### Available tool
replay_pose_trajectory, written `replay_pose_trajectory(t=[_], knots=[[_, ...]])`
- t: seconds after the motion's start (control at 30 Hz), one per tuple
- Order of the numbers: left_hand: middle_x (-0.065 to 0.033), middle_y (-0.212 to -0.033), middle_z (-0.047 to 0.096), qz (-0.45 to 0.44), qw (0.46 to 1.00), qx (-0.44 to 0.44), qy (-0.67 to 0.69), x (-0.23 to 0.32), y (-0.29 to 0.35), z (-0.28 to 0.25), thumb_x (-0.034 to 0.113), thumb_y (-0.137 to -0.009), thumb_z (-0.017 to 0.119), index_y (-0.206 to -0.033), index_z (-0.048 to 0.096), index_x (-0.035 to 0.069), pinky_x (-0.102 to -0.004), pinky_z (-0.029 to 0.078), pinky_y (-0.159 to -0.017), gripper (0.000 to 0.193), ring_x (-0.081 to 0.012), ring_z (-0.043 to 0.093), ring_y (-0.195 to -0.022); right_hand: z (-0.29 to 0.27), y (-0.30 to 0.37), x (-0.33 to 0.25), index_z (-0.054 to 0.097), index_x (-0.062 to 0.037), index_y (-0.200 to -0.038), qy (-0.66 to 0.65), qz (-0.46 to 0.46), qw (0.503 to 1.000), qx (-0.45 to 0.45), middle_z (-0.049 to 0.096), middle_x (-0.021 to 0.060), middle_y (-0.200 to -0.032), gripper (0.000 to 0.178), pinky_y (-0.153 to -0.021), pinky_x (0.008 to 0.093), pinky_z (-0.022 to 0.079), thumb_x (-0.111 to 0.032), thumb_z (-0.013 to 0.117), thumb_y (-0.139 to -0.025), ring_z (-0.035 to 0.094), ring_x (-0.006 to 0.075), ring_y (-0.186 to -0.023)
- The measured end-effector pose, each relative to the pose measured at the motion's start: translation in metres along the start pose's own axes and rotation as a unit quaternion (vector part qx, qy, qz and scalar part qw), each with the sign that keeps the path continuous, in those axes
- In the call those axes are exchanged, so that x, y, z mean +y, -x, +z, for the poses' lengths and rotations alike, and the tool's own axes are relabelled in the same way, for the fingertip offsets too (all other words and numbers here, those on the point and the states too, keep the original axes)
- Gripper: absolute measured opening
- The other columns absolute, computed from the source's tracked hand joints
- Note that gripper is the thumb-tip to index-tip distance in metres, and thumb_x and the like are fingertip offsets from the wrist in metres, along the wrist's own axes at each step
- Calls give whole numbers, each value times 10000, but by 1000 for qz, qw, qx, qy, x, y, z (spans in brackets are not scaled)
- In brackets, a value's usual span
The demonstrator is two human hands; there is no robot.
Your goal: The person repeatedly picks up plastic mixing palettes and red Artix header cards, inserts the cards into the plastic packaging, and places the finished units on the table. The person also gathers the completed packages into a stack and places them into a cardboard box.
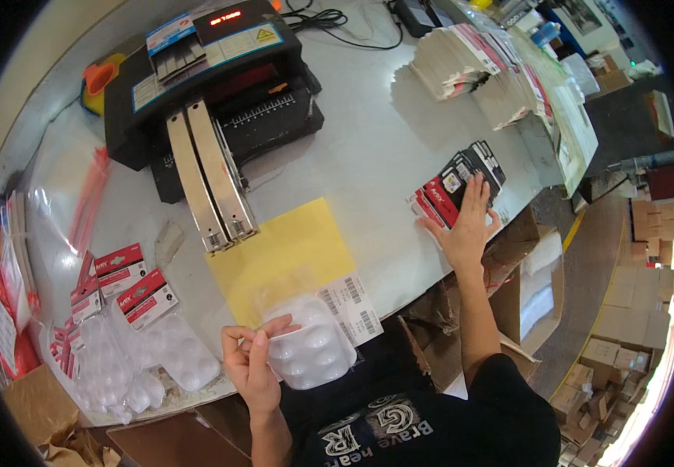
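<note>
In my left hand (253, 359) is a white plastic palette tray (311, 354) with round wells, pinched at its left edge by thumb and fingers. It is held above the table's near edge. Thin clear film seems to show around the tray. My right hand (468, 226) lies on a stack of red and black header cards (454, 184), thumb spread from the outstretched fingers. Under and behind the tray are a yellow sheet (282, 241) and a white sheet of barcode labels (350, 309). At the left lie several bagged palette trays (185, 354) with red and black header cards (147, 298).
A black machine (208, 86) with a lit red display and two metal rails (211, 175) stands at the back left. Tall card stacks (469, 62) occupy the back right. Open cardboard boxes (535, 300) stand below the table's right edge. Red-and-clear plastic bags (90, 198) lie left.
</note>
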State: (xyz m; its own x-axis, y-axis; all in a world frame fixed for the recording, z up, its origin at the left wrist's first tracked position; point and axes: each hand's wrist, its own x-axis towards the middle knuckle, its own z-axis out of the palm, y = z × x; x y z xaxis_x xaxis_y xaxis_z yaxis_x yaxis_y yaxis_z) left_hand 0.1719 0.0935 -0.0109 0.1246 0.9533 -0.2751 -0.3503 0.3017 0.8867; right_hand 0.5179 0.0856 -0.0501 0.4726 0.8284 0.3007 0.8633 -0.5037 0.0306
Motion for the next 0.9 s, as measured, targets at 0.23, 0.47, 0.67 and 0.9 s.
replay_pose_trajectory(t=[0.23,0.47,0.67,0.9], knots=[[-248,-988,665,-7,999,-4,-39,14,4,10,90,-939,511,-1034,495,-34,-362,493,-862,157,-294,671,-892,0,5,-4,340,-5,-1401,-17,-27,999,35,390,141,-1449,976,-1010,408,228,-544,727,-685,324,259,-1368],[-188,-1016,679,-23,998,-16,-48,31,12,20,72,-943,528,-1127,597,-87,-300,475,-891,252,-223,653,-954,-24,9,-24,602,-100,-1170,-114,-2,993,8,636,76,-1172,590,-960,348,290,-301,809,-655,589,228,-1091],[-136,-988,697,-90,990,-36,-102,37,9,21,116,-940,552,-1092,633,-68,-247,476,-851,253,-155,643,-937,-113,-1,-92,654,13,-1042,-612,0,747,-260,691,73,-860,367,-672,243,518,-42,794,-706,630,102,-732],[-103,-927,703,-44,987,-27,-155,39,7,20,118,-967,509,-995,618,-54,-235,471,-798,205,-104,613,-842,-123,-19,-159,650,41,-944,-523,-146,718,-436,673,61,-760,321,-647,228,486,-117,810,-715,570,66,-691]])
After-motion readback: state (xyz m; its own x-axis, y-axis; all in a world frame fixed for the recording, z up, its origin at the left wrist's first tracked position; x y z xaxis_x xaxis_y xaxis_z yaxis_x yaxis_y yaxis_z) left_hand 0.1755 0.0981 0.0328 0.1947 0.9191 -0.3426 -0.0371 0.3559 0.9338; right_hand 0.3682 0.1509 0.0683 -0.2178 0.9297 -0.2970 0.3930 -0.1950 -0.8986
